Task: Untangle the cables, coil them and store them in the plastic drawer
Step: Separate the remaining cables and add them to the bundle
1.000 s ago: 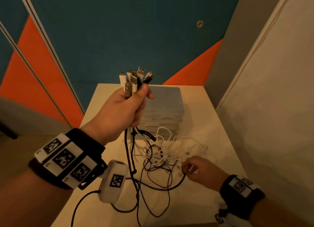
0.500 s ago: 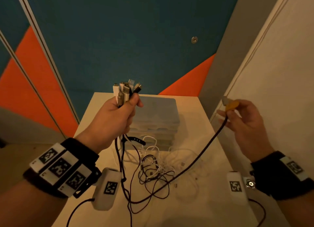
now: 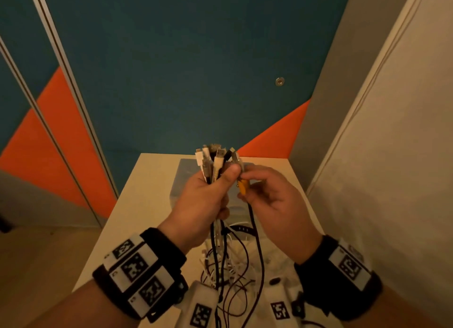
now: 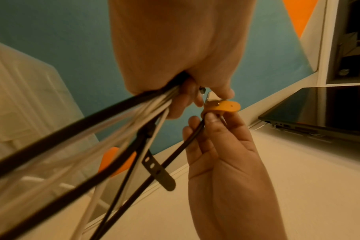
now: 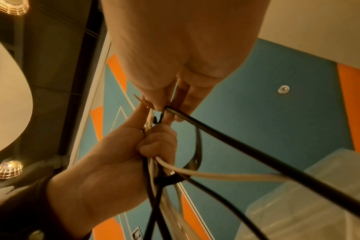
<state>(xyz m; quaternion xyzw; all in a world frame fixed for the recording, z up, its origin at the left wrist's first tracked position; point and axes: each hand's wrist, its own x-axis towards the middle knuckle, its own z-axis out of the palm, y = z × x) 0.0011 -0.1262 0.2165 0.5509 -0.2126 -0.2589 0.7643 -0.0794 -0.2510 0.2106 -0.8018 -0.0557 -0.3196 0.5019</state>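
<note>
Limp, light cables (image 3: pixel 215 232) are clenched at their stiff plugs by the left hand (image 3: pixel 203 200); the orange plug (image 3: pixel 242 186) is pinched beside them by the right hand (image 3: pixel 272 200).

I can read no words, brand names or numbers anywhere in these views. The only printed signs are black-and-white square code markers, which carry patterns, not letters. Three sit in a row on the white plates of my left wristband (image 3: pixel 137 270), lower left of the head view; one sits on my right wristband (image 3: pixel 349 266), lower right; two more sit on the white wrist cameras (image 3: pixel 201 314) along the bottom edge.
</note>
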